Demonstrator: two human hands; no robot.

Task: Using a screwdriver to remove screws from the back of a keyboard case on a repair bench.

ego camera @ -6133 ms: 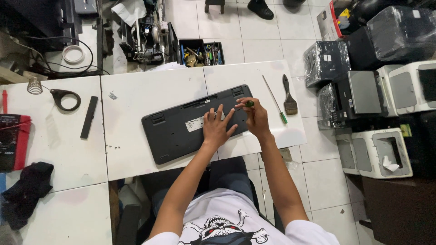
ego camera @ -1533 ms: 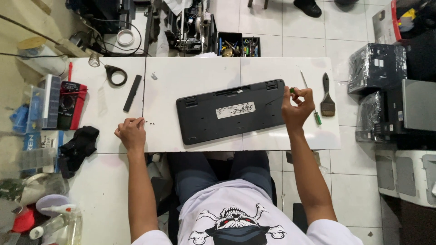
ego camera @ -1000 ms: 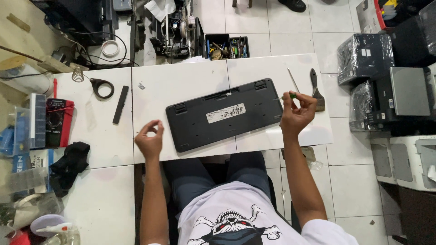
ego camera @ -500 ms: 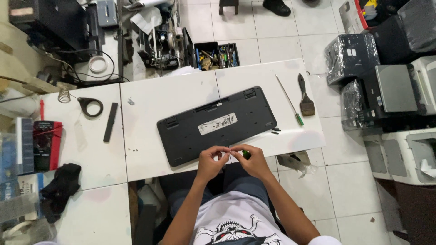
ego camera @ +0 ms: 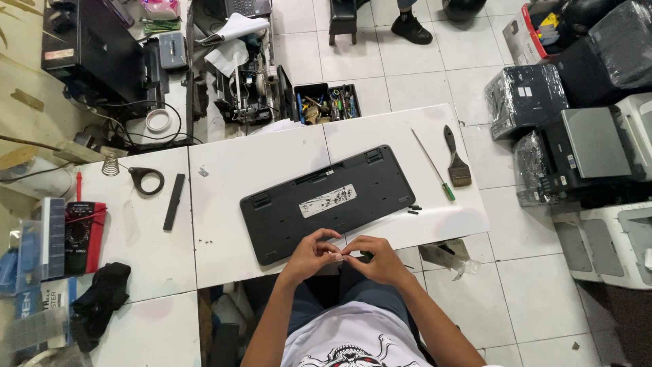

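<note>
A black keyboard (ego camera: 326,204) lies upside down on the white table (ego camera: 231,170), its label facing up. Both my hands meet just in front of its near edge, over my lap. My left hand (ego camera: 307,255) pinches a tiny part at its fingertips, too small to identify. My right hand (ego camera: 382,262) touches the left fingertips and holds a small tool with a green end (ego camera: 367,255), mostly hidden by the fingers. A few small black screws (ego camera: 413,209) lie by the keyboard's right end.
A long green-handled screwdriver (ego camera: 435,170) and a paintbrush (ego camera: 458,163) lie to the right of the keyboard. On the left are a black bar (ego camera: 174,201), a ring-shaped tool (ego camera: 145,179), a spring (ego camera: 110,164), a red multimeter (ego camera: 81,236) and a black cloth (ego camera: 100,299). Printers (ego camera: 584,143) are stacked on the right.
My left hand came back from the table's left side and my right hand left the keyboard's right end. Both now meet at the front edge.
</note>
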